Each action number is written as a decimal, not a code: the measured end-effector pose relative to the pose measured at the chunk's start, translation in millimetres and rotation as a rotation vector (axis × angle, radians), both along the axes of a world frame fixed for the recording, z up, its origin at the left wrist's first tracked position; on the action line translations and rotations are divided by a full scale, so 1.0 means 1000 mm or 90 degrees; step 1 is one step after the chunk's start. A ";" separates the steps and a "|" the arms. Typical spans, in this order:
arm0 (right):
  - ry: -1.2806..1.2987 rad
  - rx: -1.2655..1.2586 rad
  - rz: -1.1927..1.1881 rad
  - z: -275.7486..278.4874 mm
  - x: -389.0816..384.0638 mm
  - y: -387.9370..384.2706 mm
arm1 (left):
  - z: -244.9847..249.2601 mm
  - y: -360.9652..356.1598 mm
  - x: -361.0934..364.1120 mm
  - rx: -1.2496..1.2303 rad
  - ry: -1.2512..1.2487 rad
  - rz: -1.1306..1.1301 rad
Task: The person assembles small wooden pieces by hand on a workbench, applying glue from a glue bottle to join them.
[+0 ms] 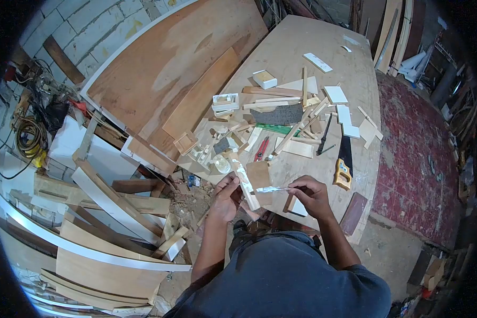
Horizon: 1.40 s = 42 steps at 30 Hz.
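My left hand (226, 200) is closed around the side of a narrow wooden strip (245, 183), which has white paste smeared along its face. In my right hand (312, 199) a thin stick with a white-coated tip (272, 189) is pinched, and that tip points left at the strip. Under the tip lies a flat brown board (259, 175) near the table's front edge. A small white-topped wood block (296, 205) rests just below my right hand. Close to the strip's upper end stands a clear round cup (222, 165).
Wood offcuts and sticks cover the middle of the table (297, 47). A red utility knife (261, 149), a handsaw (343, 169) and a grey abrasive sheet (277, 115) lie among them. Large panels (169, 63) lean at the left, above stacked boards (108, 249).
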State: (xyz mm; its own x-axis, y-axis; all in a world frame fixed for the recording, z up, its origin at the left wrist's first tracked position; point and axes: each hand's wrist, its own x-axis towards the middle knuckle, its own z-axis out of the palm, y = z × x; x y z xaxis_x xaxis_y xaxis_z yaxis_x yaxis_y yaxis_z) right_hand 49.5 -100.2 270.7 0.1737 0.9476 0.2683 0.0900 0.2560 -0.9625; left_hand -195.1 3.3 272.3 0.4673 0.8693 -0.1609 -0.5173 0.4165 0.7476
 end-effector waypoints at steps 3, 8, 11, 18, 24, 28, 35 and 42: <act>-0.002 -0.013 0.005 0.008 -0.005 -0.001 | 0.004 -0.003 0.004 0.001 -0.013 0.009; -0.024 -0.015 -0.002 0.008 -0.018 0.001 | 0.010 -0.010 0.006 -0.022 -0.017 -0.003; -0.103 0.117 -0.008 0.002 -0.022 0.003 | 0.008 -0.011 0.005 -0.037 -0.017 -0.003; -0.162 0.100 -0.007 -0.002 -0.018 -0.004 | 0.000 -0.009 0.000 -0.068 0.004 0.018; -0.173 0.105 0.015 0.002 -0.009 -0.009 | -0.015 -0.004 -0.007 -0.058 0.007 0.018; -0.088 0.016 -0.013 0.005 -0.005 -0.011 | -0.016 -0.005 -0.005 -0.068 -0.015 0.018; 0.082 -0.064 0.123 0.007 -0.012 -0.010 | 0.003 -0.017 0.009 -0.063 0.014 -0.004; -0.017 -0.052 0.141 0.007 -0.010 -0.012 | 0.023 -0.020 0.007 -0.009 0.000 -0.033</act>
State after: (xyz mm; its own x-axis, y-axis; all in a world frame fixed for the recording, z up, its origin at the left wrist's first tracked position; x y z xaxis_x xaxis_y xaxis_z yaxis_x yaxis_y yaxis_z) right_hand 39.8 -111.8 278.0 -0.0476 0.9805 0.1909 0.0657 0.1937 -0.9788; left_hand -188.4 -16.9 295.3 0.5116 0.8415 -0.1734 -0.4941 0.4533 0.7419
